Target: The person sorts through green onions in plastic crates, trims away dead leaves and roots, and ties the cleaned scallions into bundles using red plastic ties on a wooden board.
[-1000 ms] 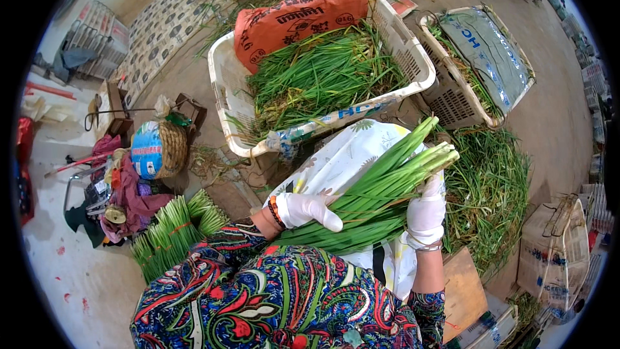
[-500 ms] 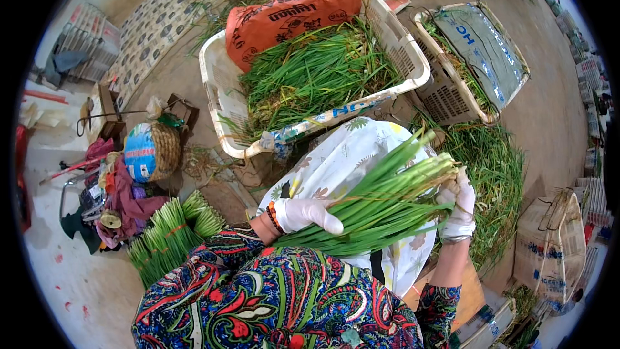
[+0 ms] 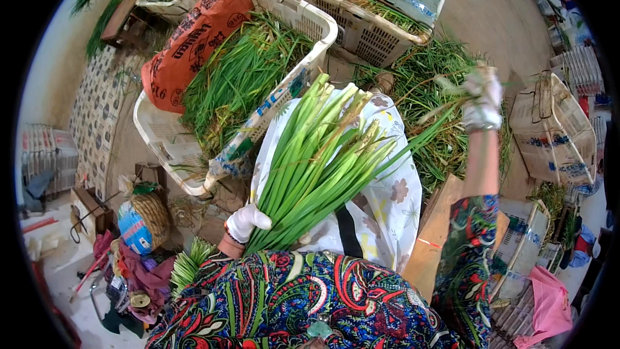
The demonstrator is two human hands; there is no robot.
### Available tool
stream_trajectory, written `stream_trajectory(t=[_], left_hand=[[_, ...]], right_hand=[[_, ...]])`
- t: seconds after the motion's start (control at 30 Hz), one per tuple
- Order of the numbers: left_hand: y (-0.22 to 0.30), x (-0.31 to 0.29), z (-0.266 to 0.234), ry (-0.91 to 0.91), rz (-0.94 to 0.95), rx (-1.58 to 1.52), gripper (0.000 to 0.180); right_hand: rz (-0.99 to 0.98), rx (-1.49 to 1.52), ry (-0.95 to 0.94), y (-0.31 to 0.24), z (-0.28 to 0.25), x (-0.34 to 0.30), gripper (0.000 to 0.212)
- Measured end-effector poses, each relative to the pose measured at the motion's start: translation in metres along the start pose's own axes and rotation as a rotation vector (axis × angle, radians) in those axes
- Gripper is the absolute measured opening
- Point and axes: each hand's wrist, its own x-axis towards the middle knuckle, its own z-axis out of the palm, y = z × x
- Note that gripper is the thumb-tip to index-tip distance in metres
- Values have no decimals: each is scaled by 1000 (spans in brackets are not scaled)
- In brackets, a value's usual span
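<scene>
Across my lap, on a white flowered apron (image 3: 394, 200), lies a thick bunch of garlic chives (image 3: 310, 168), pale cut ends pointing away from me. My left hand (image 3: 247, 221), in a white glove, grips the leafy end of the bunch near my body. Far out to the right, my gloved right hand (image 3: 482, 102) is raised over a heap of loose green leaves (image 3: 433, 132). It is blurred, closed around some thin chive leaves that trail to its left. A few long leaves stick out of the bunch toward that hand.
Ahead on the left stands a white crate (image 3: 323, 45) of loose greens with an orange sack (image 3: 194, 48). Another covered crate (image 3: 368, 29) stands behind. Tied chive bundles (image 3: 190, 262) sit by my left elbow, near a woven basket (image 3: 152, 216). A wooden board (image 3: 429, 245) lies right.
My right hand has swung from the bunch's cut ends outward to the right, taking some leaves along. The bunch now points more away from me. My view has turned rightward.
</scene>
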Motion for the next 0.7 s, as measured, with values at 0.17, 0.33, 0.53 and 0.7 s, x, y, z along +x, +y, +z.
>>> stream_trajectory(t=[0.17, 0.33, 0.53, 0.7], left_hand=[[8, 7, 15, -6, 2, -103, 80], [17, 8, 47, -37, 24, -113, 78], [16, 9, 48, -54, -6, -63, 81], [14, 8, 51, -66, -45, -76, 80]], right_hand=[[-209, -1681, 248, -34, -147, 106, 57], [-225, -1180, -280, -8, -75, 19, 57], [444, -747, -1019, 30, 33, -142, 46], [575, -560, -676, 59, 36, -162, 24]])
